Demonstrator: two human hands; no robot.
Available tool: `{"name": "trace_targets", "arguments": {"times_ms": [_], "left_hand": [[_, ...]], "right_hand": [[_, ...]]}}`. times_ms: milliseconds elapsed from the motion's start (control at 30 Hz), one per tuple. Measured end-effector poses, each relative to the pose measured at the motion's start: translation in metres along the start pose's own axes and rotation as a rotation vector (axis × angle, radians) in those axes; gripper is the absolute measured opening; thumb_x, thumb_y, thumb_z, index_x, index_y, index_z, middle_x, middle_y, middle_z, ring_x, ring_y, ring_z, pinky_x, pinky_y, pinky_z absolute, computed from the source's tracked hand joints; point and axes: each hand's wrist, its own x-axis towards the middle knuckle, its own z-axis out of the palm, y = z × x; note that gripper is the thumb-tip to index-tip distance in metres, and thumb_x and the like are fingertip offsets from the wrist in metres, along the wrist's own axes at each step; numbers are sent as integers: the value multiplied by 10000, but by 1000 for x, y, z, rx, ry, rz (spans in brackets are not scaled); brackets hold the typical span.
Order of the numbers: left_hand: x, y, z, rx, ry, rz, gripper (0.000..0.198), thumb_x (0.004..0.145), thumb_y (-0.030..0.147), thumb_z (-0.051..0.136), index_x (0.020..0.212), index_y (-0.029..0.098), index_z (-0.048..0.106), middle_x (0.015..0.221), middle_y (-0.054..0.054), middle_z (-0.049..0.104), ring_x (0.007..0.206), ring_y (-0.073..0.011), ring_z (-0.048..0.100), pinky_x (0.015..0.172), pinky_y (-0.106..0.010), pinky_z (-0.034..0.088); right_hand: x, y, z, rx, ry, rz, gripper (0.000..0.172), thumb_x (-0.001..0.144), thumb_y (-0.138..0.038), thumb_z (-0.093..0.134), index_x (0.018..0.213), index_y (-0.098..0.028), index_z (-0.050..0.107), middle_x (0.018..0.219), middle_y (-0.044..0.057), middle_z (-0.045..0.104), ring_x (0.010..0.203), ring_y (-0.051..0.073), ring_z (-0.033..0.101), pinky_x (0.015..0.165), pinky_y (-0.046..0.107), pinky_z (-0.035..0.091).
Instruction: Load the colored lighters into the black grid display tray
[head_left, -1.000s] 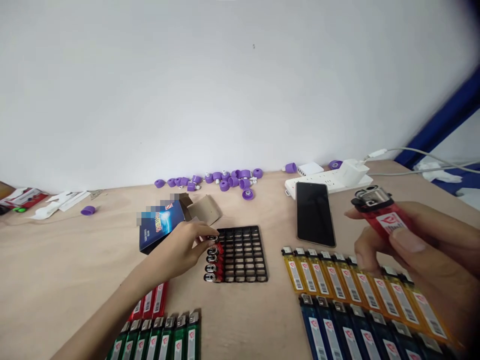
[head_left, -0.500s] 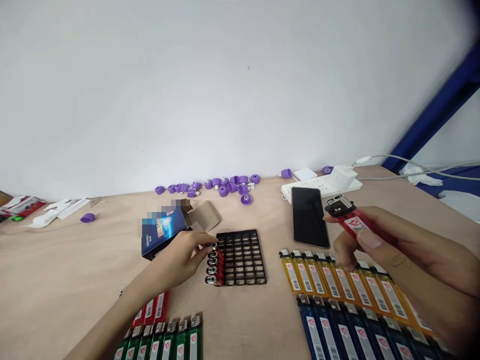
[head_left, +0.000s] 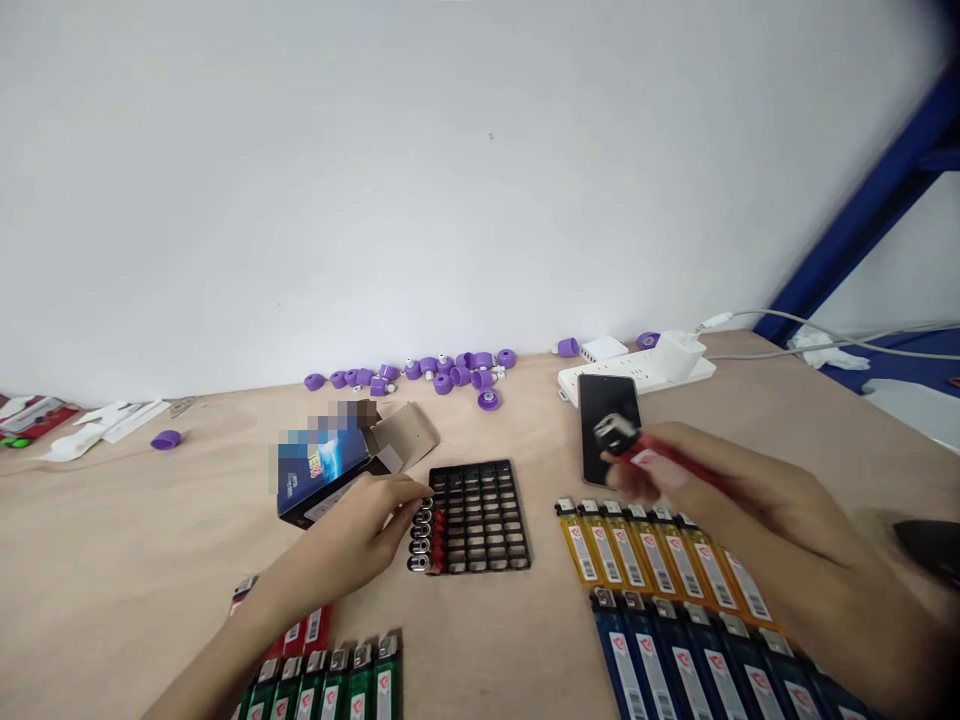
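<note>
My right hand [head_left: 712, 490] grips a red lighter [head_left: 645, 455], its metal top pointing left, over the lower part of a black phone [head_left: 600, 410]. At the black grid tray [head_left: 480, 535], my left hand [head_left: 382, 510] is closed, thumb and forefinger on the farthest lighter in the tray's left column. Several red lighters [head_left: 437, 545] stand in that column, metal tops leaning left. Yellow lighters [head_left: 634, 550] and blue lighters [head_left: 690, 670] lie in rows under my right arm. Green lighters [head_left: 360, 685] and more red lighters [head_left: 313, 628] lie at lower left, partly hidden by my left arm.
An open blue box [head_left: 322, 465] lies left of the tray. Purple caps [head_left: 461, 375] are scattered along the wall. A white power strip [head_left: 682, 370] with a plug and cables sits behind the phone. White spoon-like pieces [head_left: 82, 435] lie at far left.
My right hand has moved left with its red lighter, from beside the phone to over it. My left hand stays at the tray's left column, shifted only slightly.
</note>
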Motion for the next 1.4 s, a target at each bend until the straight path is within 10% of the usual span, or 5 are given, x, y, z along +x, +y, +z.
{"name": "trace_targets", "arguments": {"times_ms": [233, 500, 833, 1400], "left_hand": [[3, 2, 9, -90, 54, -69, 412, 993, 333, 356, 723, 195, 634, 743, -44, 704, 691, -200, 630, 620, -299, 395], [6, -3, 23, -197, 110, -157, 335, 957, 339, 402, 793, 189, 652, 757, -46, 729, 688, -205, 653, 606, -300, 410], [4, -12, 30, -315, 119, -177, 389, 935, 461, 384, 1149, 197, 573, 978, -87, 763, 884, -246, 712, 702, -326, 537], [5, -10, 32, -81, 66, -81, 433, 991, 441, 253, 981, 228, 630, 944, -74, 753, 932, -265, 709, 751, -326, 496]], "right_hand": [[37, 20, 75, 71, -532, 19, 255, 917, -296, 551, 707, -179, 637, 673, -17, 596, 644, 139, 536, 576, 243, 379], [51, 62, 155, 110, -558, 27, 98, 809, -114, 606, 808, -157, 694, 796, 27, 754, 740, 180, 692, 602, 222, 464], [43, 63, 150, -127, -630, -139, 128, 861, -172, 577, 856, -171, 705, 799, 29, 751, 731, 179, 691, 551, 209, 437], [42, 29, 135, -655, -790, -404, 262, 803, -67, 533, 1028, -123, 654, 956, 143, 738, 780, 264, 711, 521, 270, 427]]}}
